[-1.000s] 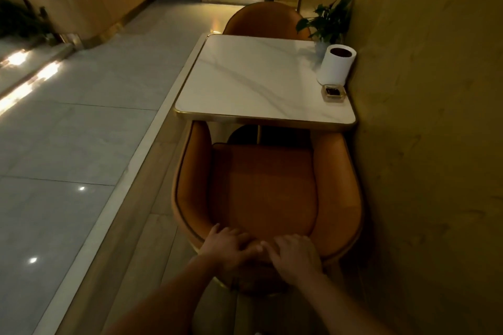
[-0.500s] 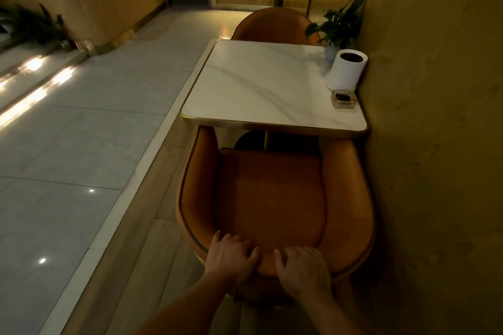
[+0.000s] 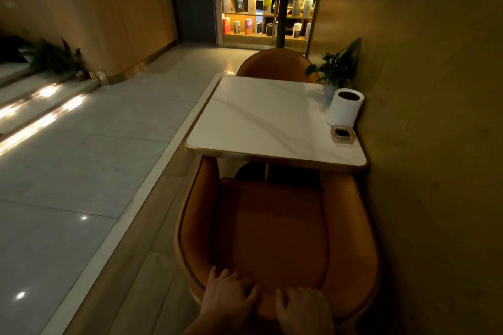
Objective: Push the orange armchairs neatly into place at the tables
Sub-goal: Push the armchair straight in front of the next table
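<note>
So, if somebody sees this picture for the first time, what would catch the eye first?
The big orange armchair fills the near middle, with the left hand and the right hand resting on top of its backrest. Just beyond it, the white marble table stands against the right wall. A brightly lit bookshelf glows in the far background.

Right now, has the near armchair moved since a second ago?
Yes, slightly. The near armchair has slid forward toward the table: the gap between its seat front and the table's near edge looks narrower.
</note>
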Demonstrator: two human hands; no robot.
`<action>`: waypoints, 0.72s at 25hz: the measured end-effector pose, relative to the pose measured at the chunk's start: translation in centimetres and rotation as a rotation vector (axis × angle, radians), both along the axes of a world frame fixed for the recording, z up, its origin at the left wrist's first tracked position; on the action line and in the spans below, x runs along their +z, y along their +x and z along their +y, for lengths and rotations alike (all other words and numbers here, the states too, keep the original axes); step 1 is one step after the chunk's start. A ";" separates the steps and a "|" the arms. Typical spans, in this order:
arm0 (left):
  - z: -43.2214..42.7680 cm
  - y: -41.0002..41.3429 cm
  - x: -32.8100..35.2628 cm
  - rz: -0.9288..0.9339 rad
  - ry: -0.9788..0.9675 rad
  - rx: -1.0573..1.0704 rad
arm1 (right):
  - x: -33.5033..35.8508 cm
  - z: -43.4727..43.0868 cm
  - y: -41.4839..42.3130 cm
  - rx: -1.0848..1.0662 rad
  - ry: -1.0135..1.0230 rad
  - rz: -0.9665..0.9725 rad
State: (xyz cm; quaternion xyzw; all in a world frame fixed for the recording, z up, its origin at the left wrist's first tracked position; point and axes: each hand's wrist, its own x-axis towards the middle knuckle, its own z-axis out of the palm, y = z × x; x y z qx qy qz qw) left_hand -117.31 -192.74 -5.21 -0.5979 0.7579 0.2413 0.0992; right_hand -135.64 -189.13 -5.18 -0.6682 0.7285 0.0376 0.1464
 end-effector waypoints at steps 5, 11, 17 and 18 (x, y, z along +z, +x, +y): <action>-0.2 0.0 0.3 0.009 0.032 0.003 | 0.4 -0.1 0.4 -0.030 -0.014 0.003; -1.1 0.0 0.0 0.041 0.121 0.055 | 1.7 -0.5 0.2 -0.122 0.088 -0.134; -1.5 0.1 0.3 0.068 0.153 0.102 | 1.3 -1.8 0.4 -0.121 0.184 -0.101; -1.5 0.1 0.4 0.065 0.143 0.097 | 1.2 -1.7 0.5 -0.121 0.159 -0.094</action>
